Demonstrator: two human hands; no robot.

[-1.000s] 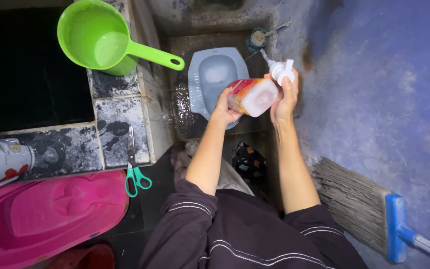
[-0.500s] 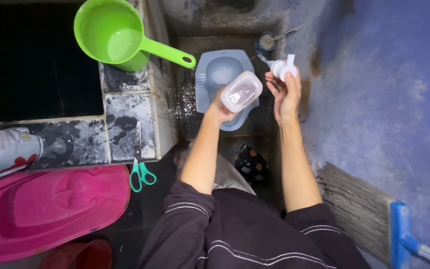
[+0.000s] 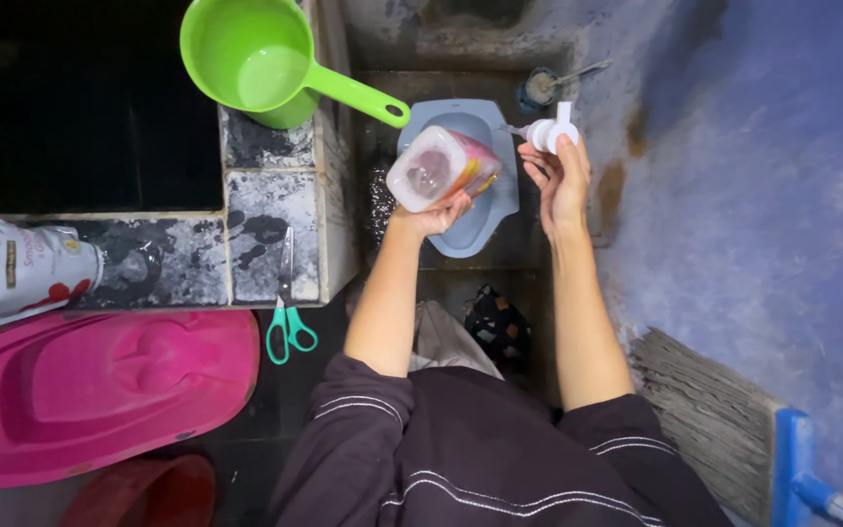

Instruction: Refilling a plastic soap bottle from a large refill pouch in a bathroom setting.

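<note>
Head view: left hand [image 3: 433,213] grips a clear plastic soap bottle [image 3: 439,166], upended above the grey squat toilet [image 3: 488,210]; right hand [image 3: 556,176] pinches its removed white pump head [image 3: 550,132]. Emptying step; refitting the pump needs the bottle upright.

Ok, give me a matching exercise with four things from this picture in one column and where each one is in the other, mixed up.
Things:
1. soap bottle
2. pump top
3. green dipper
4. scissors

Places:
A. on the corner of the tiled ledge, by the dark tank
B. in the right hand
C. hanging over the ledge's front edge
D. in the left hand, tipped on its side

Pairs: 1-D, 2-B, 3-A, 4-C
</note>
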